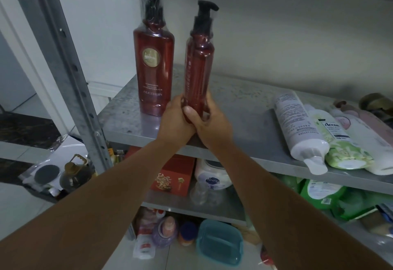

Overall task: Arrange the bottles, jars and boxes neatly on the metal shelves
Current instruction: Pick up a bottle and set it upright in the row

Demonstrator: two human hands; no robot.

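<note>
Two red pump bottles at the shelf [244,108]: standing bottle [154,72] at left; held bottle [197,67] just right, upright, its base wrapped by left hand [176,118] and right hand [210,122] near the front edge. Bare shelf, then apparently four lying bottles [297,125] overhanging it.

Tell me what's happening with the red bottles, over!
Left hand and right hand grip slim red bottle, upright. Bigger red bottle close on its left. White bottle lies farther right.
</note>
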